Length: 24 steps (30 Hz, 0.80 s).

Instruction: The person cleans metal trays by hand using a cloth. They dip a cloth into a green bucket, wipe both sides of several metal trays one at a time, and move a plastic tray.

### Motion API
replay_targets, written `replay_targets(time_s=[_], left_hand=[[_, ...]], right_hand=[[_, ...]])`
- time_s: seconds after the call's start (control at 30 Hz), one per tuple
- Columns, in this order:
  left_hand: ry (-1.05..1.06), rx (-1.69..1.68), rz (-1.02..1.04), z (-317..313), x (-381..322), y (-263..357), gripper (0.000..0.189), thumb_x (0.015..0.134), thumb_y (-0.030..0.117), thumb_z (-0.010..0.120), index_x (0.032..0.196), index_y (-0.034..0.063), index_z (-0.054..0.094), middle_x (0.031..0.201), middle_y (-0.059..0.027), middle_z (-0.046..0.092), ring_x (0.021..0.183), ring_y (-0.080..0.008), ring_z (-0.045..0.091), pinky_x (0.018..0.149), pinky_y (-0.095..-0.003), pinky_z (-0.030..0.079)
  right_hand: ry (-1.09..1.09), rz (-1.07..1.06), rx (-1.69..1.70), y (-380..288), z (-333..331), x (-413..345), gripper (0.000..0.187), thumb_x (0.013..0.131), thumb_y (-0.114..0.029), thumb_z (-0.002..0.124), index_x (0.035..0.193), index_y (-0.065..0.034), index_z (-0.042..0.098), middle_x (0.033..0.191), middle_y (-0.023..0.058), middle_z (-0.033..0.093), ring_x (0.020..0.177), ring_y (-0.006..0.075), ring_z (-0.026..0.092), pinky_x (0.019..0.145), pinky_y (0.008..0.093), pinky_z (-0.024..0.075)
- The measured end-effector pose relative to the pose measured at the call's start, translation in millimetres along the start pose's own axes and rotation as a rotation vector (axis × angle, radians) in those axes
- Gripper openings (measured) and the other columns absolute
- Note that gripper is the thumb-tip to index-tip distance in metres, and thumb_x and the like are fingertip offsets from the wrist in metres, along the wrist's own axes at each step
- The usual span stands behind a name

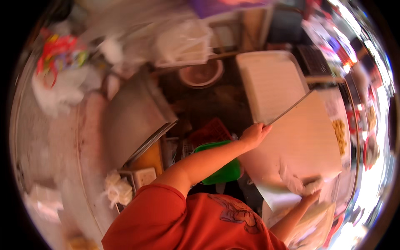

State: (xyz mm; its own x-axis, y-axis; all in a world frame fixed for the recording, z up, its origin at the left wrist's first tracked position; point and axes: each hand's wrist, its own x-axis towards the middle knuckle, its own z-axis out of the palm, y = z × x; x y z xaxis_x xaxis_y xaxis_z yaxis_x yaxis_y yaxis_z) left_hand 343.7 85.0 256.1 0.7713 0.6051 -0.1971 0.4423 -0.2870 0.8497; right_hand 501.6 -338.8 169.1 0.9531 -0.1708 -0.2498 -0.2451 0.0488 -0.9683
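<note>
My left hand (255, 136) reaches across and is closed on the thin dark edge of a large pale board (303, 137). That edge runs away from my fingers to the board's far corner. Whether it is the board itself or a slim strip lying along it is hard to tell. At the near right corner, my right hand (312, 196) grips a bunched pale cloth (293, 181), which partly hides its fingers. Beyond my left hand, a whitish rectangular tray or slab (272, 81) lies against the board.
Below my left forearm are a green plastic tub (223, 170) and a red basket (212, 132). A metal sheet-sided stand (137, 118) is to the left. Further off stands a round basin (203, 73). Small yellowish pieces (339, 137) lie beyond the board. Motion blurs the surroundings.
</note>
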Motion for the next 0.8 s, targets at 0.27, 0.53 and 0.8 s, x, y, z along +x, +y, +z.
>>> replay_targets(time_s=[0.27,0.53,0.8], left_hand=[[0.540,-0.266,-0.205,-196.1,-118.8,-89.6,0.050,0.089,0.045,0.041,0.095,-0.0023,0.057,0.075,-0.0087,0.059,0.071,-0.0204,0.055,0.068,-0.0320,0.044],[1.027,-0.250,-0.746,-369.5,-251.0,-230.6,0.053,0.085,0.052,0.043,0.103,0.0046,0.058,0.085,-0.0065,0.059,0.075,-0.0156,0.052,0.064,-0.0327,0.042],[1.263,-0.130,-0.738,-431.4,-346.2,-347.1,0.068,0.083,0.052,0.044,0.095,-0.0126,0.058,0.094,-0.0325,0.057,0.095,-0.0426,0.054,0.079,-0.0420,0.041]], right_hand=[[-0.755,-0.661,-0.470,-86.4,276.4,-68.0,0.037,0.089,-0.026,0.041,0.113,0.0003,0.050,0.105,0.0127,0.056,0.094,0.0217,0.055,0.077,0.0340,0.0475],[-1.222,0.018,-0.122,-43.1,560.1,-295.4,0.036,0.092,-0.033,0.041,0.103,-0.0017,0.056,0.085,0.0037,0.055,0.078,0.0118,0.050,0.065,0.0292,0.0443],[-1.370,-0.675,-0.790,53.6,701.2,-474.4,0.022,0.086,-0.022,0.041,0.086,-0.0088,0.058,0.078,0.0189,0.062,0.081,0.0334,0.062,0.067,0.0423,0.0487]])
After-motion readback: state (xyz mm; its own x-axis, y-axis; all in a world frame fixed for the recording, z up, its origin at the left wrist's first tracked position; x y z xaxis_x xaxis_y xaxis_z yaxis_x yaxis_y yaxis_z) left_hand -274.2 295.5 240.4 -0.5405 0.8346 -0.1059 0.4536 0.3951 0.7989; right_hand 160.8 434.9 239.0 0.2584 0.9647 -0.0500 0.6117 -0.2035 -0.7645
